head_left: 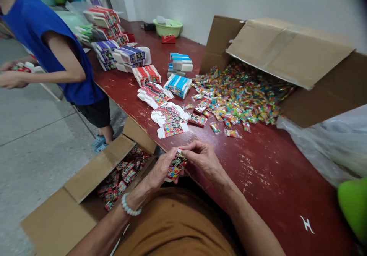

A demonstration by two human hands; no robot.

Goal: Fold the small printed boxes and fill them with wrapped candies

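Observation:
A small printed candy box (176,167) with a red, black and multicoloured face is in my left hand (162,168), close to my body at the table's edge. My right hand (202,157) pinches a white flap at the top of that same box. Just beyond my hands lies a fanned stack of flat, unfolded boxes (169,116) with white flaps. Two filled-out small boxes (197,119) rest beside the stack. Little clear bags of coloured candy (231,133) are scattered to their right.
A tipped carton (266,53) spills a heap of candy bags (237,95) on the red table (258,164). Below left stands an open carton (97,168) of finished-looking boxes. Bundled blue cartons (178,86) and a green basin (169,27) are farther back. A person in blue (54,46) stands left.

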